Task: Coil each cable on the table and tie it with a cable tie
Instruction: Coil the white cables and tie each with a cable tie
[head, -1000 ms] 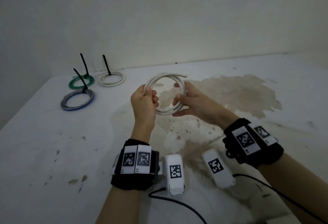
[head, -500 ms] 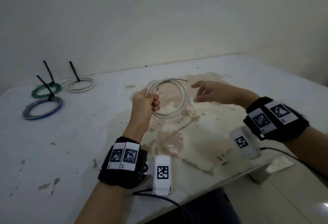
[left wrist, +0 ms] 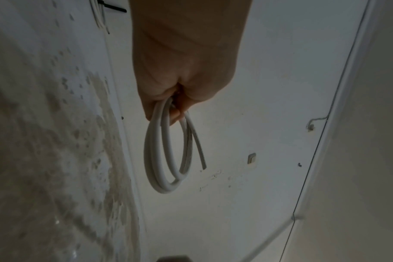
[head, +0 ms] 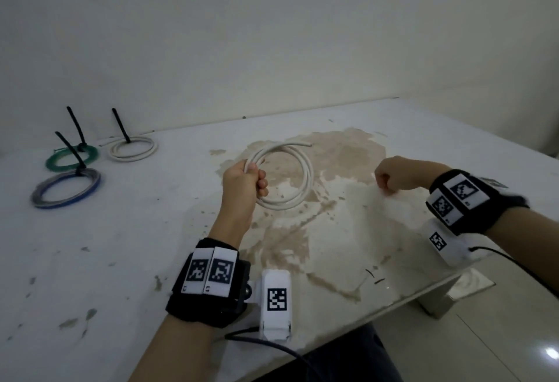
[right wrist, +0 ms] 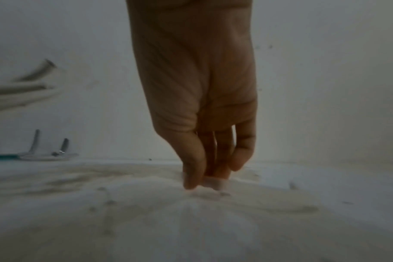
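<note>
Now our left hand (head: 243, 180) grips the white coil (head: 302, 176) upright above the table (head: 121, 245); our right hand (head: 390, 176), well to its right, curls its fingers (right wrist: 192, 168) onto the tabletop, whether pinching something we cannot tell.

I see a stained white tabletop (head: 127, 260) against a bare white wall (head: 272, 34), dim light, and pale floor tiles (head: 484, 345) at right.

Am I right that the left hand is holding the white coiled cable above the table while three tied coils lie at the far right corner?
Not quite: the three tied coils lie at the far left of the table, as the head view shows. The left hand does hold the white coiled cable above it.
</note>
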